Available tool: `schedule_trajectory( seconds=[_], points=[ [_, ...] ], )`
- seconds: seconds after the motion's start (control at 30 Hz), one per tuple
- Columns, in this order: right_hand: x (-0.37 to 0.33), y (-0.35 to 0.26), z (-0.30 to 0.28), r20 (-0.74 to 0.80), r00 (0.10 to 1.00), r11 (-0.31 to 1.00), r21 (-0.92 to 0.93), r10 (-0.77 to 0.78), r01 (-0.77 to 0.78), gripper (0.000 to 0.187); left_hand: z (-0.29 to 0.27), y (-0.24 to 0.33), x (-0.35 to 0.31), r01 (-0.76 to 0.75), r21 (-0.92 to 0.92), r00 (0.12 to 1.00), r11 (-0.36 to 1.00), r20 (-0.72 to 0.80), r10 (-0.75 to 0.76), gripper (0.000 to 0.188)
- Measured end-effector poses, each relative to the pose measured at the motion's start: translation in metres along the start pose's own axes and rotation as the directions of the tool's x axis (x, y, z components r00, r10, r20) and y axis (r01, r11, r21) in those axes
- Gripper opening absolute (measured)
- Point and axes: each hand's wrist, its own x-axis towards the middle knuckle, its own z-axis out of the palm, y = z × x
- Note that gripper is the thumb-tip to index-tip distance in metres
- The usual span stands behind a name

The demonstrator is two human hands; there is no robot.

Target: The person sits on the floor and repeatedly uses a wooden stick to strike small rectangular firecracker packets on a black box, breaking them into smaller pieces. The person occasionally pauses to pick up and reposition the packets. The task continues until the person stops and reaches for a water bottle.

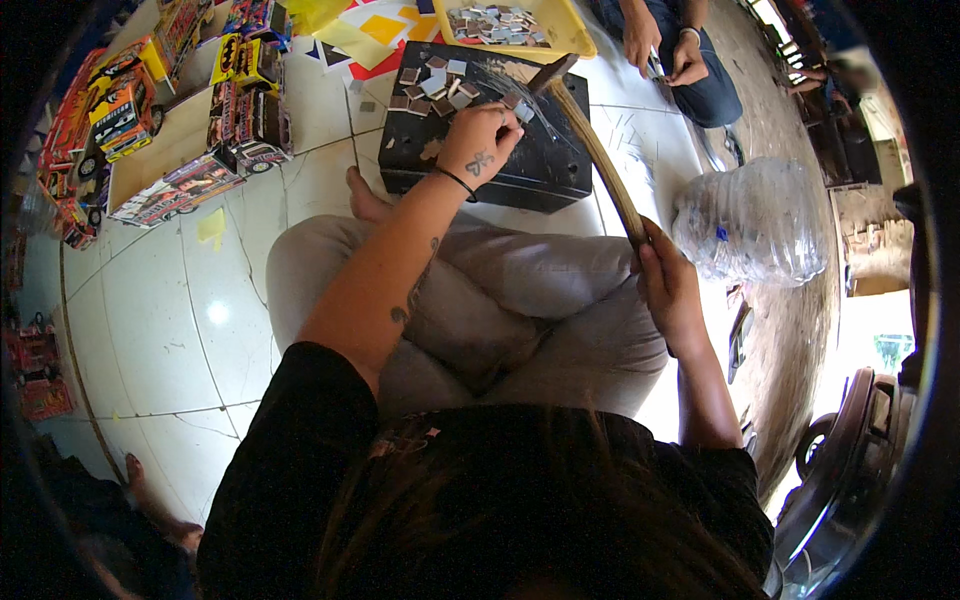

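Observation:
My right hand (667, 285) is wrapped round the lower end of a hammer's wooden handle (603, 165). The dark hammer head (553, 73) hovers over the far right part of a black block (445, 160) in front of my crossed legs. My left hand (482, 140) rests above the block, its fingers pinched at a small square piece (519, 106), brown and silvery. Left of those fingers, several loose brown and grey square pieces (432, 90) lie scattered on the block. Thin scratches or fine strands mark the block's surface beside the hammer.
A yellow tray (575, 40) of similar squares stands beyond the block. Toy trucks (250, 125) crowd the tiled floor at left, coloured sheets (380, 28) behind. A clear plastic bag (750, 225) sits at right. Another person's hands (685, 60) work at far right.

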Motion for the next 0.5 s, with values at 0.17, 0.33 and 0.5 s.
schedule_trajectory(
  seconds=[0.17, 0.33, 0.5],
  points=[
    [-0.026, -0.018, 0.006, -0.105, 0.984, 0.985, -0.114, -0.143, 0.131, 0.036, 0.0, 0.002, -0.001, -0.008, 0.035, 1.0, 0.999, -0.012, 0.009, 0.01],
    [-0.027, -0.019, 0.006, -0.114, 0.982, 0.976, -0.173, -0.152, 0.131, 0.037, -0.001, 0.004, -0.001, -0.04, 0.0, 0.999, 0.999, -0.024, 0.04, 0.009],
    [-0.029, -0.015, 0.007, -0.095, 0.988, 0.982, -0.158, -0.122, 0.106, 0.036, -0.001, 0.004, -0.001, -0.04, 0.034, 0.999, 0.999, -0.023, 0.041, 0.01]
  ],
)
